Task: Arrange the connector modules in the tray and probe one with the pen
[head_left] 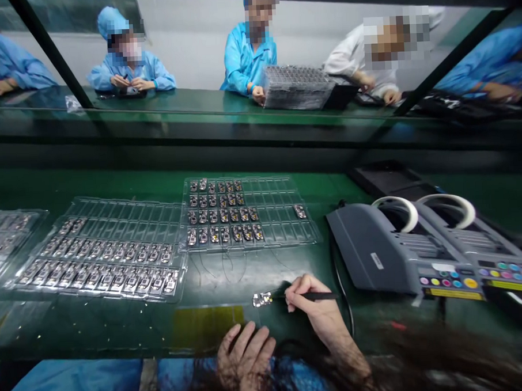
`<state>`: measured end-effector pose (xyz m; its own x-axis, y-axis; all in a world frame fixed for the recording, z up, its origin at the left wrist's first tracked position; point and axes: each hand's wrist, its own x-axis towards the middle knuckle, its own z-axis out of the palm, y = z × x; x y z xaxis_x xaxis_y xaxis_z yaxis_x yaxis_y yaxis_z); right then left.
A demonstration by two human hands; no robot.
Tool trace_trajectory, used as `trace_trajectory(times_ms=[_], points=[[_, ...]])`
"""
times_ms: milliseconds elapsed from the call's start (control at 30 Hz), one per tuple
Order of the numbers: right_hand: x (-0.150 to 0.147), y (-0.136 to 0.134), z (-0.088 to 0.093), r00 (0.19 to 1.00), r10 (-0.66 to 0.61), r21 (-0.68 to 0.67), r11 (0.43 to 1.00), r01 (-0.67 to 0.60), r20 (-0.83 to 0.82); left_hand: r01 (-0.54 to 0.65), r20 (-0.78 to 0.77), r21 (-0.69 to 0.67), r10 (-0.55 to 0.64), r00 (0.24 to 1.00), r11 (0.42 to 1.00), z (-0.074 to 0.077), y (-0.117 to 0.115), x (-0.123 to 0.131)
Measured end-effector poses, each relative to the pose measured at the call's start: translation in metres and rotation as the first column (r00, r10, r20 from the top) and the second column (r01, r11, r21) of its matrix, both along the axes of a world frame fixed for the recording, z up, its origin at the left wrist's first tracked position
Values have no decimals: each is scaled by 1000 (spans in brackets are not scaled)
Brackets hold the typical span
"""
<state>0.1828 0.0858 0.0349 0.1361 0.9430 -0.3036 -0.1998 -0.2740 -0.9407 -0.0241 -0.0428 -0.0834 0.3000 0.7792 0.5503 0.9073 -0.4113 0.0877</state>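
Observation:
My right hand (311,305) pinches black tweezers (323,295), held nearly level, with the tip pointing left. The tip reaches the right end of a small circuit board (262,299) lying on the green bench. Whether it grips anything on the board is too small to tell. At the bench's front edge, my left hand (247,354) rests back up with its fingers apart and nothing visible in it, partly covered by dark strands of hair. Just behind it lies a strip of amber film (208,326).
A clear tray (284,233) partly filled with boards lies beyond my hands; another tray (127,216) sits to its left. Two grey tape dispensers (367,254) stand at right, with a black cable (339,273) alongside. Across the bench, co-workers sit by a tray stack (297,90).

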Motion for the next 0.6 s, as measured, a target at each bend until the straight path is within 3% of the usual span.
trace_trajectory(times_ms=[133, 200, 600], points=[[-5, 6, 2, 999, 35, -44, 998, -36, -13, -20, -95, -9, 19, 995, 1000, 39, 31, 21], [-8, 6, 3, 999, 44, -64, 997, -46, -32, -5, -127, -10, 4, 992, 1000, 52, 40, 22], [-13, -2, 4, 998, 32, -113, 993, -38, -52, 109, -83, 13, -107, 991, 994, 71, 50, 12]])
